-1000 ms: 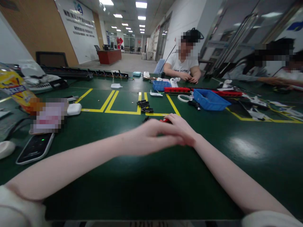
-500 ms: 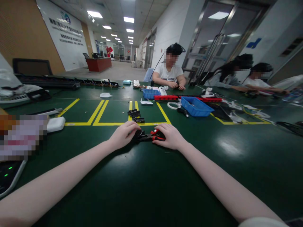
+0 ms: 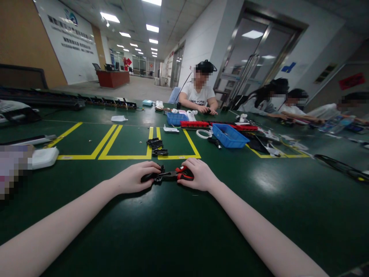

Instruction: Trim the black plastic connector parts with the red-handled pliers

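My right hand (image 3: pixel 198 175) is closed round the red and black handles of a pair of pliers (image 3: pixel 170 176), whose dark jaws point left. Opposite it, my left hand (image 3: pixel 137 177) grips a small black plastic part (image 3: pixel 149 177), partly hidden under the fingers. The jaws meet the right end of this part; whether they are clamped on it I cannot tell. Just beyond both hands lies a small pile of similar black parts (image 3: pixel 155 144) across the yellow tape lines.
A blue bin (image 3: pixel 230 135) and a smaller blue bin (image 3: pixel 176 118) stand farther back, near a white ring (image 3: pixel 203 134) and a red strip (image 3: pixel 194 124). Left lies a white case (image 3: pixel 44 157). A co-worker (image 3: pixel 198 92) sits across the green table (image 3: pixel 184 238).
The view has shifted, so most of the scene sits farther left. My left hand has drawn slightly away from the right, and more of the black part and plier jaws shows.
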`<state>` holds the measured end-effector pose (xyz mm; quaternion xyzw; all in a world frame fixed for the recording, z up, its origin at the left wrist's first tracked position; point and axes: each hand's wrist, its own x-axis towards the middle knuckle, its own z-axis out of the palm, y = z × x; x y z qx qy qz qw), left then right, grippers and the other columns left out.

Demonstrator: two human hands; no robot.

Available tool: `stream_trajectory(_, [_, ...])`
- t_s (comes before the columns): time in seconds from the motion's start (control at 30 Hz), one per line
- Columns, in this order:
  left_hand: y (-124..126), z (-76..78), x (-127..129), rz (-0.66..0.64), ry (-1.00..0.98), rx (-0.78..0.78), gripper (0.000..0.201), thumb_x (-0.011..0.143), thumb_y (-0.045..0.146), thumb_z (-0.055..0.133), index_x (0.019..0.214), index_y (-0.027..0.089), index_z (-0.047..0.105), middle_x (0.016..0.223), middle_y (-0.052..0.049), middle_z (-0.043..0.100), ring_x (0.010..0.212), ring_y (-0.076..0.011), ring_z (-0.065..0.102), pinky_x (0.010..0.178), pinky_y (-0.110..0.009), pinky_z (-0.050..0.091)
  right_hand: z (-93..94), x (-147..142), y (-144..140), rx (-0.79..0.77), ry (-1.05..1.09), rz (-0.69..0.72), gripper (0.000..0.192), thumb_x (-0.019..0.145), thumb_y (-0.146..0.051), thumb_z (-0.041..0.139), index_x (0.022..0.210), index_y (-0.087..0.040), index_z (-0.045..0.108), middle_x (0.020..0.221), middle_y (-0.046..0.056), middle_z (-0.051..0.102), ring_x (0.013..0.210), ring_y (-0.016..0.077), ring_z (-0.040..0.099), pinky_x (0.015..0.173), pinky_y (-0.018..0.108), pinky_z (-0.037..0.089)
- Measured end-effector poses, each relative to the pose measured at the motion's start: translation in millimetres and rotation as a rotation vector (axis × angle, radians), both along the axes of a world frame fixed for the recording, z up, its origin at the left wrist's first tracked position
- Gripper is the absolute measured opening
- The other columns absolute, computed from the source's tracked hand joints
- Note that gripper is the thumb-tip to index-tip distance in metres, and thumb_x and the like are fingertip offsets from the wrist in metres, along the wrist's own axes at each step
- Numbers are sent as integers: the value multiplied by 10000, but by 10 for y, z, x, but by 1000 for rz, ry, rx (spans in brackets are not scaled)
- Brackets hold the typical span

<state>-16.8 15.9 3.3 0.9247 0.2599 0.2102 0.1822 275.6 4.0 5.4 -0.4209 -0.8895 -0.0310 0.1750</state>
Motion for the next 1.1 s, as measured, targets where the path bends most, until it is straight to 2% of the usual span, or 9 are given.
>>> stream_trajectory(0.3, [44,-49,4,17,7,-52,320,883,356,603,1183,251,642,1290,-61,611,1168,-234,594,999,-384,498,-6,22,-23,68,31,-11,534,764,-597,651,1090,-180,587,1085,131,642,1005,281,599,871,426,482])
stream_trajectory(0.67, [-22,-28,42,77,4,-42,322,897,379,585,1197,266,616,1265,-44,630,1167,-237,589,1007,-398,485,-40,40,-15,109,108,0,564,749,-606,664,1122,-189,590,1114,122,645,1043,268,608,923,415,490])
stream_trajectory(0.9, [58,-152,20,122,31,-31,442,879,440,599,1289,280,557,1249,-53,631,1131,-252,603,976,-400,499,-65,52,9,81,163,-48,521,742,-582,685,1066,-184,595,1048,102,646,982,246,623,847,372,511])
stream_trajectory(1.1, [84,-194,14,114,7,-1,444,872,467,597,1277,286,576,1243,-48,641,1125,-255,612,966,-388,510,-86,50,13,86,176,-25,507,725,-562,710,1048,-188,594,1024,92,652,955,236,631,832,364,512])
